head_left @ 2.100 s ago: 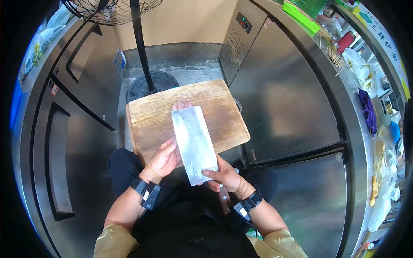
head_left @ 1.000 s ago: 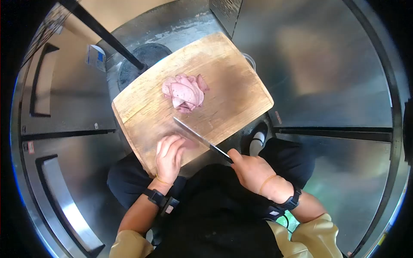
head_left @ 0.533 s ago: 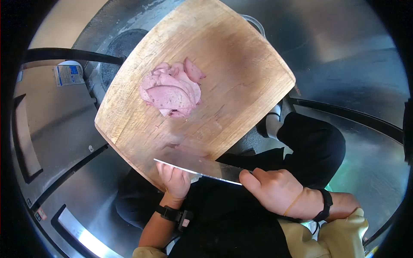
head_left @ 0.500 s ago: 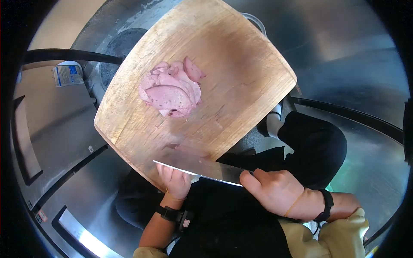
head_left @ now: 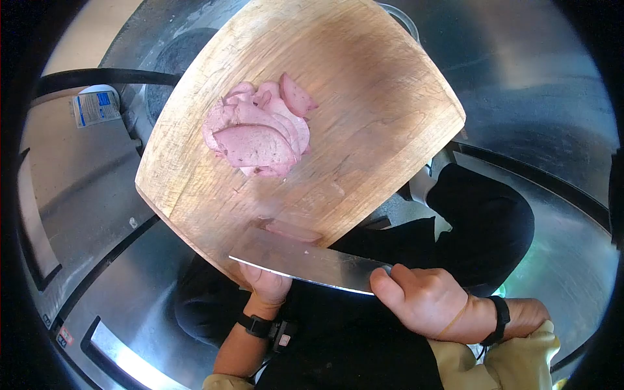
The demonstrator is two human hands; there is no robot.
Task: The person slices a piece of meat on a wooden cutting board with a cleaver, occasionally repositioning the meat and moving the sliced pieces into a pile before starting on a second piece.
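Several pink slices (head_left: 257,130) lie overlapping in a pile on the left part of a wooden cutting board (head_left: 390,110). Another pink piece (head_left: 292,231) rests near the board's lower edge, just above a wide knife blade. My right hand (head_left: 422,299) is closed round the handle end of the knife (head_left: 305,260), whose broad blade points left. Below the blade's left end is my left hand (head_left: 266,283), at the board's lower corner. Its fingers are mostly hidden behind the blade, so what it holds cannot be made out.
Metal surfaces (head_left: 533,84) surround the board. A labelled white container (head_left: 97,107) stands at the upper left, near a black curved bar (head_left: 110,79). The rim of a round vessel (head_left: 403,23) shows behind the board. Black-clad legs (head_left: 487,221) are below.
The board appears slightly larger and shifted upward in view. The knife and my right hand have moved a little down, and the blade's face shows more, covering more of my left fingers.
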